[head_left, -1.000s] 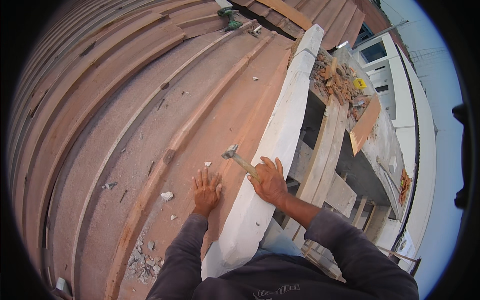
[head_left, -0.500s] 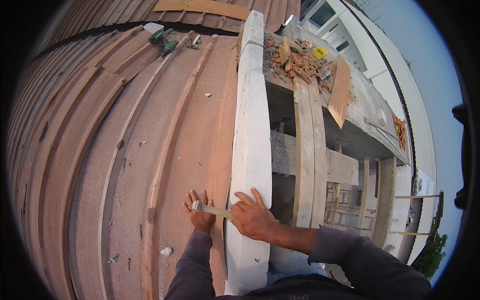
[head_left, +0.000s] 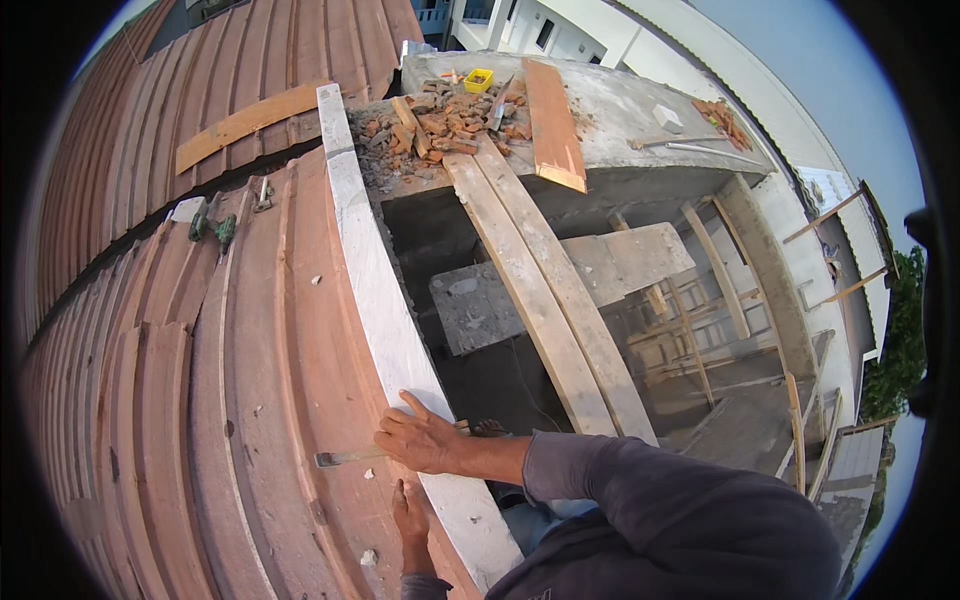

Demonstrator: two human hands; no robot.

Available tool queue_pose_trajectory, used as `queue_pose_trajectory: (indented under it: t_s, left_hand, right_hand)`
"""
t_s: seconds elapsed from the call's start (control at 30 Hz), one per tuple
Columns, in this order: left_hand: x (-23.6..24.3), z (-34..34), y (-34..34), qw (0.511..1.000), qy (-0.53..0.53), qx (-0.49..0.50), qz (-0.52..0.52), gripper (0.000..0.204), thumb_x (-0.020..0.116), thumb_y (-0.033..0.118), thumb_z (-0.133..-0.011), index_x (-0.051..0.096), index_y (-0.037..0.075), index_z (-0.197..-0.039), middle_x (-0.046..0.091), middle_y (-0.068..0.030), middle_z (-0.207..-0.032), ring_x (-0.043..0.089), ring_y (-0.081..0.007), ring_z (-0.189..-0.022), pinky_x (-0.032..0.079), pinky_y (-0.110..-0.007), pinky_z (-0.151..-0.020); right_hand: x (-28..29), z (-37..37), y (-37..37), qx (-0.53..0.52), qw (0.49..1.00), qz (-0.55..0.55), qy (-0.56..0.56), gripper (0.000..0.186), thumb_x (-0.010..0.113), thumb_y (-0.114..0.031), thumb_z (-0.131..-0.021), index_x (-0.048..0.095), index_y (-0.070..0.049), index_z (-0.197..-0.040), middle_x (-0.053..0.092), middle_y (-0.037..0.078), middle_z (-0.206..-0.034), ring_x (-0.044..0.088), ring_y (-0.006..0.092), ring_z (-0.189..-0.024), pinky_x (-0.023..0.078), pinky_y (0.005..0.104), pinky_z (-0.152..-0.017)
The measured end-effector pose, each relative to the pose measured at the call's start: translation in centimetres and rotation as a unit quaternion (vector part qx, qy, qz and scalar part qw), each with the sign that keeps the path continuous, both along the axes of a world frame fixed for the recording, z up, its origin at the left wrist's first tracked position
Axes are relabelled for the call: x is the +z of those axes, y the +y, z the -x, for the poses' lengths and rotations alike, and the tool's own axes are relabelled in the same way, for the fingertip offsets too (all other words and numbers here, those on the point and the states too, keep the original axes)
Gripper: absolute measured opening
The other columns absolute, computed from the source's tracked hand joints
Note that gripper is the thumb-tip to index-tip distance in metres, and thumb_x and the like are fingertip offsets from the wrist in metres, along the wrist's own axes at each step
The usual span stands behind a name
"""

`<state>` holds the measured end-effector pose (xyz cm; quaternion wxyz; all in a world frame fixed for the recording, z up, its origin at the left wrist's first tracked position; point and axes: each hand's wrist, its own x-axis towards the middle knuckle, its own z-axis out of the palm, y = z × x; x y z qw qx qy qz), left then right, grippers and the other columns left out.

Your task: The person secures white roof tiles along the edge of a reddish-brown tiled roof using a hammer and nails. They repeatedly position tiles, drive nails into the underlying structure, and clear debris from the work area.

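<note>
My right hand [head_left: 418, 440] is closed round the wooden handle of a hammer [head_left: 345, 457] and rests on the white wall top [head_left: 378, 320]. The hammer's grey metal head points left over the reddish ribbed roof sheet [head_left: 335, 390], and the handle end shows past my knuckles. Just below it, my left hand [head_left: 408, 515] lies against the roof sheet along the wall's left side. Its fingers are stretched out and seen partly edge-on, with nothing visible in them.
Right of the wall, two long planks [head_left: 545, 290] span a deep opening with a concrete beam [head_left: 625, 265]. Broken bricks [head_left: 440, 125], a yellow box [head_left: 479, 80] and a wide board [head_left: 553, 125] lie on the far slab. A green power drill [head_left: 212, 228] sits on the roof.
My view has swung to the right, showing more of the opening. The left hand, formerly spread flat behind the hammer head, now lies below the right hand. The right hand still grips the hammer.
</note>
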<state>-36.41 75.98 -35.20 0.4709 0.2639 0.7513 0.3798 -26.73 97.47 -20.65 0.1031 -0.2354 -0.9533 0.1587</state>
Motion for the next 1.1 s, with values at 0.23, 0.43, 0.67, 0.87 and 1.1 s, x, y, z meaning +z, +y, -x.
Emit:
queue_pose_trajectory:
  t_s: [0.23,0.43,0.67,0.87,1.1]
  left_hand:
    - [13.3,-6.1,-0.7,0.999,0.006,-0.016,-0.029,0.084,0.076,0.044,-0.099,0.046,-0.007,-0.158,0.059,-0.0313,-0.151,0.059,-0.0396,-0.140,0.045,-0.046,-0.118]
    - [15.3,-6.2,1.1,1.000,-0.016,0.017,-0.004,0.077,0.079,0.037,-0.096,0.051,-0.008,-0.153,0.071,-0.0306,-0.132,0.071,-0.0401,-0.122,0.054,-0.045,-0.105]
    - [14.6,-6.2,0.7,0.998,0.001,0.006,-0.062,0.070,0.079,0.037,-0.097,0.057,-0.005,-0.149,0.075,-0.0278,-0.124,0.074,-0.0395,-0.114,0.057,-0.045,-0.100]
    - [16.5,-6.2,1.4,1.000,0.023,0.012,0.005,0.066,0.080,0.039,-0.095,0.062,-0.001,-0.144,0.077,-0.0280,-0.119,0.076,-0.0406,-0.112,0.058,-0.046,-0.097]
    - [17.6,-5.2,1.8,0.998,-0.016,-0.015,0.064,0.073,0.079,0.038,-0.096,0.055,0.005,-0.156,0.072,-0.0311,-0.132,0.070,-0.0433,-0.125,0.055,-0.046,-0.105]
  right_hand:
    - [-2.5,4.9,12.1,-0.137,0.983,-0.119,0.012,0.016,0.069,-0.027,-0.100,0.070,-0.014,-0.108,0.064,0.010,-0.124,0.055,0.0295,-0.136,0.031,0.0655,-0.124]
    - [-4.1,6.1,13.0,-0.268,0.961,-0.054,0.034,0.017,0.066,-0.025,-0.097,0.070,-0.012,-0.108,0.063,0.009,-0.112,0.060,0.0285,-0.119,0.044,0.0505,-0.106]
    - [-4.0,5.7,13.7,-0.253,0.965,-0.037,0.057,0.019,0.065,-0.023,-0.093,0.068,-0.009,-0.104,0.061,0.009,-0.108,0.060,0.0272,-0.109,0.048,0.0440,-0.097]
    - [-3.4,5.7,13.9,-0.235,0.972,-0.022,0.013,0.023,0.067,-0.024,-0.091,0.068,-0.008,-0.106,0.059,0.011,-0.113,0.057,0.0296,-0.115,0.050,0.0457,-0.098]
    - [-3.2,5.9,14.2,-0.220,0.975,-0.014,-0.008,0.025,0.071,-0.025,-0.088,0.068,-0.009,-0.108,0.058,0.009,-0.114,0.056,0.0291,-0.115,0.049,0.0454,-0.098]
